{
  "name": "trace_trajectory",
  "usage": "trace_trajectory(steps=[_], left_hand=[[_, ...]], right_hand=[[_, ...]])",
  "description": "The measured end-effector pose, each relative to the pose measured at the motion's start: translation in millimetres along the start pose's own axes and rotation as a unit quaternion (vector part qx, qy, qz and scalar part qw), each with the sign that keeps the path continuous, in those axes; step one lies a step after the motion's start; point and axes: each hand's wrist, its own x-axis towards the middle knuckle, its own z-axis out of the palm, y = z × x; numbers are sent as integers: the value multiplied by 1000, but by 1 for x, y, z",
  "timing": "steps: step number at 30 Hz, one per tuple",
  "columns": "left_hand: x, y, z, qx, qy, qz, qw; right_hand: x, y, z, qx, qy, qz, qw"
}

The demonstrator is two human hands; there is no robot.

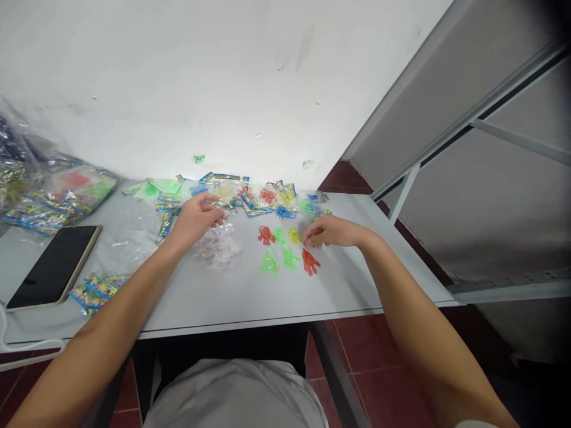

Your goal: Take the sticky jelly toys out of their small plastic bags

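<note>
My left hand (pixel 200 217) hovers over a loose heap of clear plastic pieces (pixel 218 251), its fingers loosely curved and apart, with no held thing showing. My right hand (pixel 329 230) has its fingers drawn together at the edge of a small yellow sticky hand toy (pixel 294 235); the fingertips are partly hidden. Around it on the table lie a red sticky hand (pixel 266 235), a red one nearer me (pixel 311 262), and green ones, including a left green sticky hand (pixel 269 261) and a middle green sticky hand (pixel 289 257).
Blue-edged packets with coloured toys (pixel 256 206) line the wall side of the table (pixel 214 303). On the left are a bulky clear bag of packets (pixel 66 190), a phone (pixel 51 267), clear film (pixel 127 238) and more packets (pixel 96 291). A white cable (pixel 31 345) hangs at the front left.
</note>
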Motion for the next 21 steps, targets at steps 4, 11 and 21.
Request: trace_trajectory(steps=[4, 11, 21], left_hand=[[1, 4, -6, 15, -23, -31, 999], [5, 5, -17, 57, -68, -68, 994], [-9, 10, -14, 368, -96, 12, 925]], right_hand=[[18, -33, -2, 32, 126, -47, 990], [89, -65, 35, 17, 283, -172, 943], [123, -34, 63, -169, 405, -151, 886]])
